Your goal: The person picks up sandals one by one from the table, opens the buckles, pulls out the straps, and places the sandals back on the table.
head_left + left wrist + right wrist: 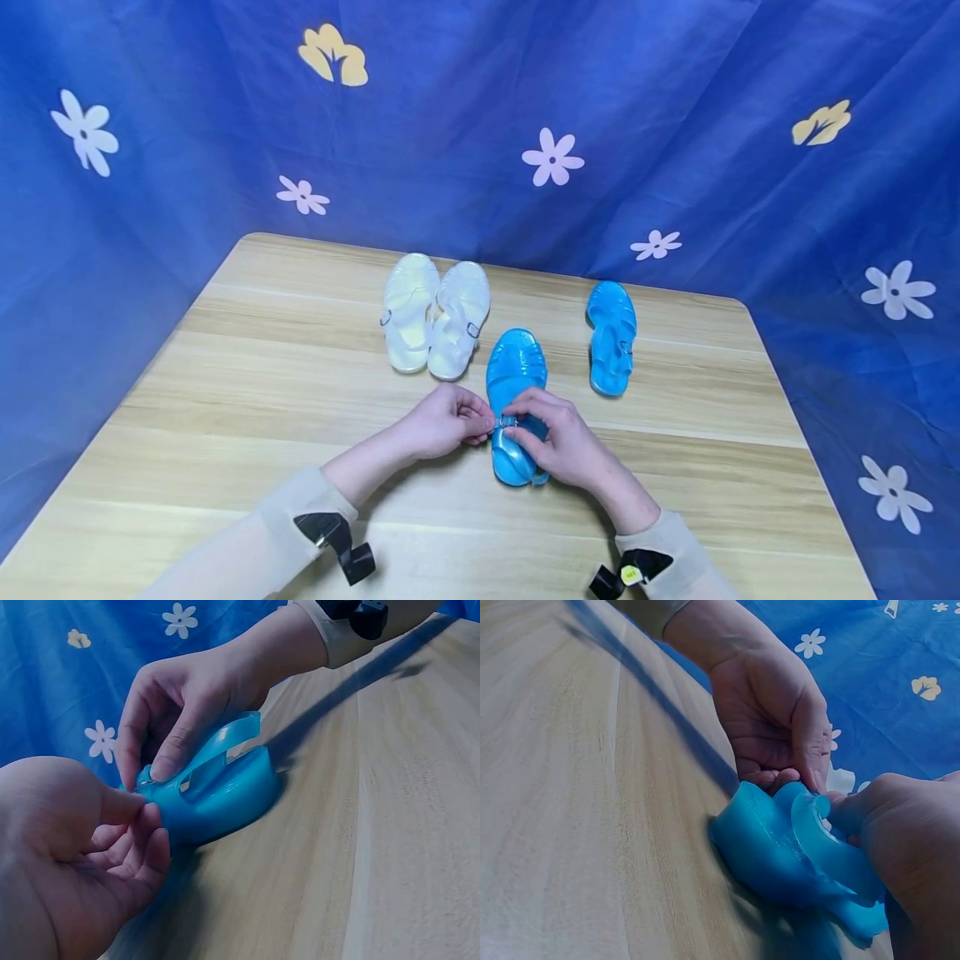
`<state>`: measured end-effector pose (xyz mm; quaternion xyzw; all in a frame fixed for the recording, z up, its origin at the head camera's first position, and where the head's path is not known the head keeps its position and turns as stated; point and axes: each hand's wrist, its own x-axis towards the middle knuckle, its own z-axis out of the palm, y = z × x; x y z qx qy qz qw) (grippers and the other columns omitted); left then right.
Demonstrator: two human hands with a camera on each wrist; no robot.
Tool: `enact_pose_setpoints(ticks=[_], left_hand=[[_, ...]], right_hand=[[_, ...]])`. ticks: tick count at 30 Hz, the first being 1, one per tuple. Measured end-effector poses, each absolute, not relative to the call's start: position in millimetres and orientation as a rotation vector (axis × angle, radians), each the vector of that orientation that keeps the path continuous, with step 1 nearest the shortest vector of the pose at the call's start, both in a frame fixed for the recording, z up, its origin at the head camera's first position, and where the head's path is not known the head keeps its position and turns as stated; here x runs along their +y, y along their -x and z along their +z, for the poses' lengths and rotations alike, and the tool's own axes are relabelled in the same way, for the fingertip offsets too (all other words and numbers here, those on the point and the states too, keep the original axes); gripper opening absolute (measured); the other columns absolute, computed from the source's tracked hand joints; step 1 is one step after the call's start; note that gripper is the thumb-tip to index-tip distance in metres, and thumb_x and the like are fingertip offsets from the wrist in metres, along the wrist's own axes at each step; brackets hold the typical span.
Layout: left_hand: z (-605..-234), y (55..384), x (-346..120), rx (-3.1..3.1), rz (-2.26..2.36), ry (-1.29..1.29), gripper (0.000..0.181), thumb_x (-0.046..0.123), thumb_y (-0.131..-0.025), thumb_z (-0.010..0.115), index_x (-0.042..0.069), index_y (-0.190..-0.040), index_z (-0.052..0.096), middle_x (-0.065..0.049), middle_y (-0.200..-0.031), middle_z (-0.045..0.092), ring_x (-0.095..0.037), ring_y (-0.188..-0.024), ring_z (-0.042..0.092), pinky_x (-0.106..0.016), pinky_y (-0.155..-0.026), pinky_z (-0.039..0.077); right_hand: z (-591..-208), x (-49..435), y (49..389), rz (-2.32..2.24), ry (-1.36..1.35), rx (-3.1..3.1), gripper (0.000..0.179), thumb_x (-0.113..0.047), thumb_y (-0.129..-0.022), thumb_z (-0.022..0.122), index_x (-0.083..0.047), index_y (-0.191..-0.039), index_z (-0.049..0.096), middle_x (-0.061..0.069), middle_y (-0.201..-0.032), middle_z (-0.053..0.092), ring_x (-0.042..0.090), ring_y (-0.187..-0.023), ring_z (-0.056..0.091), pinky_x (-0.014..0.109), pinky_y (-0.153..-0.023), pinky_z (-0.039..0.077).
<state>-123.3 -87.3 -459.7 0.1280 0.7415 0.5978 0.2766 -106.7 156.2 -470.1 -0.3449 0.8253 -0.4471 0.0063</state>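
Note:
A translucent blue jelly sandal [516,367] lies sole down on the table, toe pointing away. At its left side my left hand [447,421] pinches the end of the ankle strap between thumb and forefinger. My right hand [558,437] reaches over from the right and pinches the strap beside the small metal buckle [508,422]. The two sets of fingertips nearly meet there. In the left wrist view, the strap arches over the heel of the sandal [247,784]. Seen from the right wrist, a curved strap [829,859] runs to the pinching fingers, which hide the buckle.
A second blue sandal [611,342] lies at the back right. Two pearly white sandals [411,308] with buckles sit side by side at the back left. All are on a wood-grain table [300,358], with a blue flowered curtain [450,125] behind its far edge.

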Motion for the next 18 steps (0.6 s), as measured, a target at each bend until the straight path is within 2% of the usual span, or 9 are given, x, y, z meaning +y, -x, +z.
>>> enact_pose_setpoints(ticks=[18], left_hand=[[-456.2,124.6,-82.1,2.072,1.549,-0.379,0.011,0.006,-0.101,0.068,0.001,-0.095,0.075,-0.004,-0.079,0.07,-0.016,-0.074,0.066,-0.028,-0.068,0.056]], right_hand=[[-469.9,155.9,109.9,-1.469,1.029,2.502,0.019,-0.011,-0.098,0.078,-0.013,-0.117,0.076,-0.006,-0.115,0.07,0.014,-0.107,0.067,0.035,-0.097,0.056]])
